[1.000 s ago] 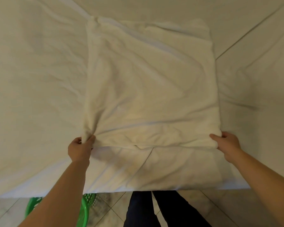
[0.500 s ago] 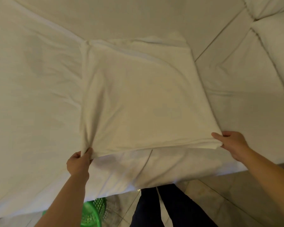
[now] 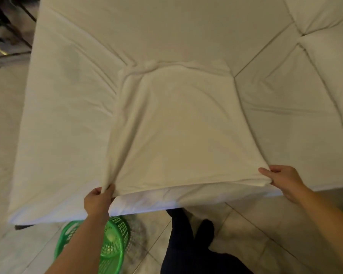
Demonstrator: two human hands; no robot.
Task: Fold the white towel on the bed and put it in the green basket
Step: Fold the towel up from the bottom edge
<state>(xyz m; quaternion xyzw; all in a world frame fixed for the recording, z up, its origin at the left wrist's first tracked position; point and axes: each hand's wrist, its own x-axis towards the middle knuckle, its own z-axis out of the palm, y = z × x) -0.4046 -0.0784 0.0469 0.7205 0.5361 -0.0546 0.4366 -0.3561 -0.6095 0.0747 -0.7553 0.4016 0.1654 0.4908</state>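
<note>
The white towel (image 3: 182,131), folded into a rough square, lies on the white bed (image 3: 71,119) near its front edge. Its far edge is bunched and wrinkled. My left hand (image 3: 97,200) pinches the towel's near left corner. My right hand (image 3: 283,180) grips the near right corner. The near edge is lifted slightly off the sheet between them. The green basket (image 3: 113,244) stands on the floor below the bed's edge, partly hidden behind my left forearm.
White pillows (image 3: 329,56) lie at the bed's right. My dark-trousered legs (image 3: 190,244) stand on the tiled floor beside the basket. Dark metal furniture legs (image 3: 6,36) show at the top left, beyond the bed.
Both hands have drawn the towel toward the bed's front edge, bunching its far edge. The view has pulled back, so more floor and more of the basket show.
</note>
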